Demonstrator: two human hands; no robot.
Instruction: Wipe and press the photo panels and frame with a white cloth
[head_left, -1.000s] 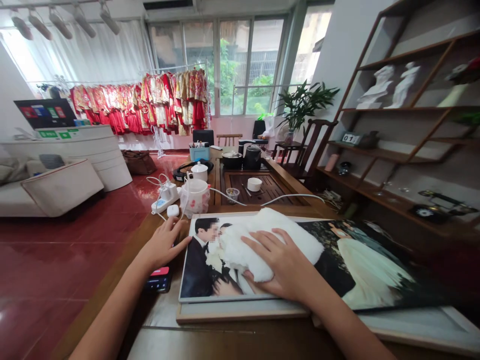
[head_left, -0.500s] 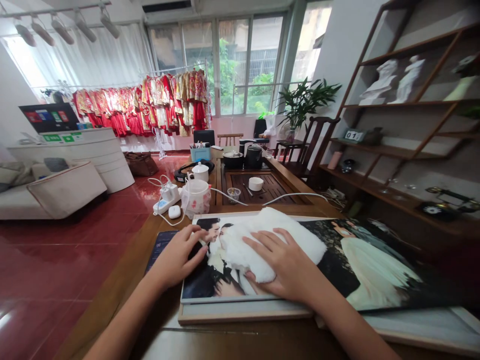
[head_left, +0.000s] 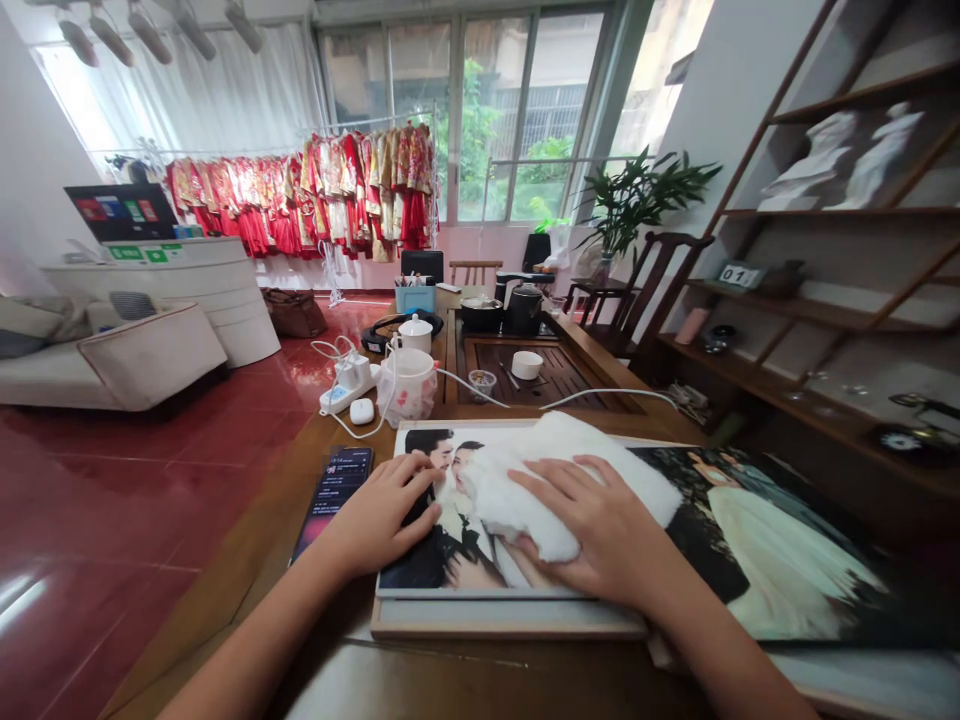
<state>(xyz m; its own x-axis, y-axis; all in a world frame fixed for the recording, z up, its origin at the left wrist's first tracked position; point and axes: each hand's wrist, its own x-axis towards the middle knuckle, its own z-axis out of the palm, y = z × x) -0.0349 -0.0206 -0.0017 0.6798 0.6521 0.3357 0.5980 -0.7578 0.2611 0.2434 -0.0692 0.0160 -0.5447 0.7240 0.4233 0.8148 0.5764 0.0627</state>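
Note:
A wide photo panel [head_left: 411,575] lies flat on the wooden table, printed with a couple on its left part and a pale gown at its right. My left hand [head_left: 382,515] rests with spread fingers on the panel's left edge, beside the printed faces. Under my right hand [head_left: 600,520] is a fluffy white cloth [head_left: 559,440], bunched against the panel's surface; the fingers lie over it and the thumb is at its lower edge. A pale wood-edged frame [head_left: 510,622] shows beneath the panel along the near side. Left of my left hand lies a lit phone [head_left: 336,490].
Behind the panel stand a plastic-wrapped white container [head_left: 406,388], a lidded white cup [head_left: 415,335], a power strip [head_left: 349,390] and a tea tray [head_left: 480,357] with a white bowl [head_left: 527,365]. A white cable [head_left: 600,392] crosses the table. Shelves [head_left: 825,320] rise at right.
The view has shifted, so the scene sits farther right in the picture. More of the phone shows beside my left hand. My right hand stays on the cloth, at nearly the same spot on the panel.

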